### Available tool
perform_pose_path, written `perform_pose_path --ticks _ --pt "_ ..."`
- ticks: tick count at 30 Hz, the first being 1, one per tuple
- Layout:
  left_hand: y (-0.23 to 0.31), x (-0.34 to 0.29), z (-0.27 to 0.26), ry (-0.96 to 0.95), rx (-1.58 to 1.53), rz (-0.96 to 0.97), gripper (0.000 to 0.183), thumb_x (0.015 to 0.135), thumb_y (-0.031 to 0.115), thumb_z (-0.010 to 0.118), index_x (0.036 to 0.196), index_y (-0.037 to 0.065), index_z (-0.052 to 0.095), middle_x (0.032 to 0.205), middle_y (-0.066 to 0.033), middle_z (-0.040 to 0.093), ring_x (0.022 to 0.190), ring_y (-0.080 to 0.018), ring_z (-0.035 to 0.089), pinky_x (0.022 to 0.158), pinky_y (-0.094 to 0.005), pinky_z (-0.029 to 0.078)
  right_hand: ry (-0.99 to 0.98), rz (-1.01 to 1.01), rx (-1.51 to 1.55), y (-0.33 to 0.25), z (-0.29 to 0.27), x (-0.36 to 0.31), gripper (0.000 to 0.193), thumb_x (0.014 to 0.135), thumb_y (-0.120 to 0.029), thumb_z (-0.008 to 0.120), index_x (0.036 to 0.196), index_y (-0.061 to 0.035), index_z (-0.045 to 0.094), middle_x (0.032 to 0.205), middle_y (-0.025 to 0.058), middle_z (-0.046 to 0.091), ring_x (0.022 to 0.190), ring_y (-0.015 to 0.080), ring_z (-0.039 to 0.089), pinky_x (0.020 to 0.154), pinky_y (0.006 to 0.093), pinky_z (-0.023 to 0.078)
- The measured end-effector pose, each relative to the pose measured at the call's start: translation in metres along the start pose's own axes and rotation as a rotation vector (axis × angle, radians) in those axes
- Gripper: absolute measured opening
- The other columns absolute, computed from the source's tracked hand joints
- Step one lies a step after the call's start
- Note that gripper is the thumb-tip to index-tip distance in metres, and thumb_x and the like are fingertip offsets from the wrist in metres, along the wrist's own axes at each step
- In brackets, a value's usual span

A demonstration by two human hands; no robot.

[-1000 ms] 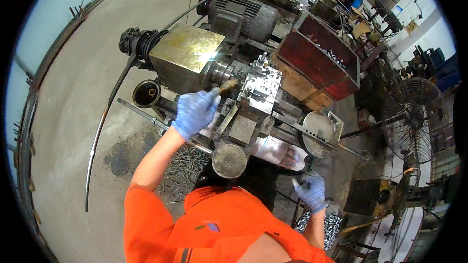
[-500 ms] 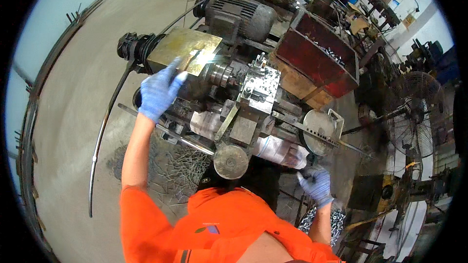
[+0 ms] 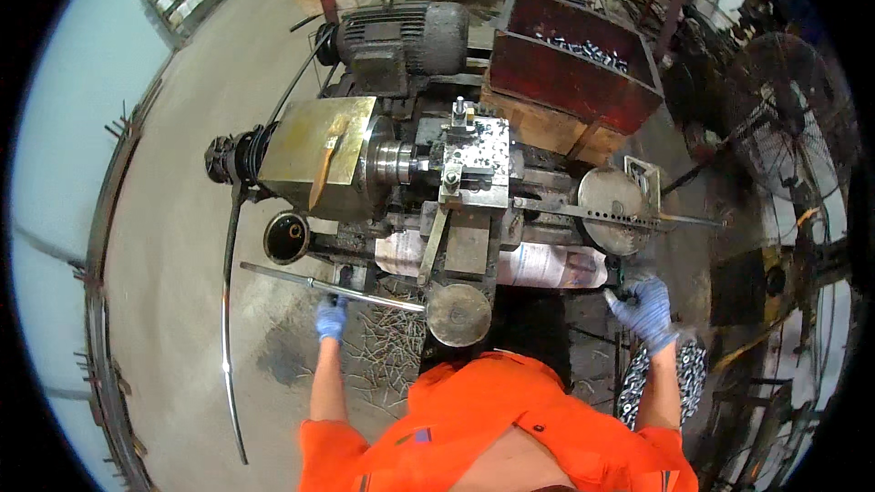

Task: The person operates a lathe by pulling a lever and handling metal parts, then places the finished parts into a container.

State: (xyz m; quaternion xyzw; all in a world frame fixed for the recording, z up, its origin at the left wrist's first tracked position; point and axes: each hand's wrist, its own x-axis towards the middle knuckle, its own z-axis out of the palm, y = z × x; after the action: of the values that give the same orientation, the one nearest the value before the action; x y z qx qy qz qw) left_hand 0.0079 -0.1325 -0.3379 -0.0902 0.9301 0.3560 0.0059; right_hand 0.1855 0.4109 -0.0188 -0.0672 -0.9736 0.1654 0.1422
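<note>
My left hand (image 3: pixel 331 319), in a blue knitted glove, is below the long steel bar (image 3: pixel 365 297) on the lathe's near left side. It is at a small dark fitting there, and its fingers are too hidden to read. My right hand (image 3: pixel 645 310), also gloved, is beside the lathe's lower right corner, near a dark part. Its thumb stands apart from the fingers. A wooden-handled paintbrush (image 3: pixel 324 169) lies on the yellowish headstock cover (image 3: pixel 296 141). Right of the cover are the spindle chuck (image 3: pixel 394 162) and the chip-covered tool slide (image 3: pixel 483 159).
A dark red bin (image 3: pixel 574 73) of small metal parts stands behind the lathe, next to the motor (image 3: pixel 401 36). An open pot (image 3: pixel 286 237) sits at the left. Round discs (image 3: pixel 458 315) and a perforated bar (image 3: pixel 583 211) jut out. A fan (image 3: pixel 784 118) stands right.
My left hand has left the headstock cover and come down toward me to the lathe's near side. The brush lies free on the cover. The view has shifted; my right hand stays by the lower right corner.
</note>
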Motion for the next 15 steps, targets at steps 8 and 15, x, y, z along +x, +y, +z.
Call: perform_pose_path --ticks 8,15 --pt "-0.015 0.081 -0.014 -0.319 0.809 0.383 0.034 0.076 0.038 0.054 0.098 0.013 0.063 0.092 -0.0153 0.065 0.085 -0.0355 0.061 0.073 -0.0451 0.048 0.048 0.114 0.018 0.037 0.008 -0.015 0.029 0.063 -0.030 0.074 0.055 -0.0059 0.059 0.052 0.0124 0.052 0.053 0.0330 0.052 0.055 0.0397 0.044" --pt "0.025 0.073 -0.054 -0.305 0.869 0.299 0.036 0.076 0.040 0.054 0.099 0.014 0.064 0.096 -0.0155 0.064 0.087 -0.0335 0.061 0.074 -0.0427 0.048 0.242 0.415 -0.042 0.171 -0.009 0.020 0.024 0.072 -0.022 0.072 0.073 0.0005 0.064 0.067 0.0136 0.063 0.058 0.0234 0.059 0.057 0.0308 0.046"
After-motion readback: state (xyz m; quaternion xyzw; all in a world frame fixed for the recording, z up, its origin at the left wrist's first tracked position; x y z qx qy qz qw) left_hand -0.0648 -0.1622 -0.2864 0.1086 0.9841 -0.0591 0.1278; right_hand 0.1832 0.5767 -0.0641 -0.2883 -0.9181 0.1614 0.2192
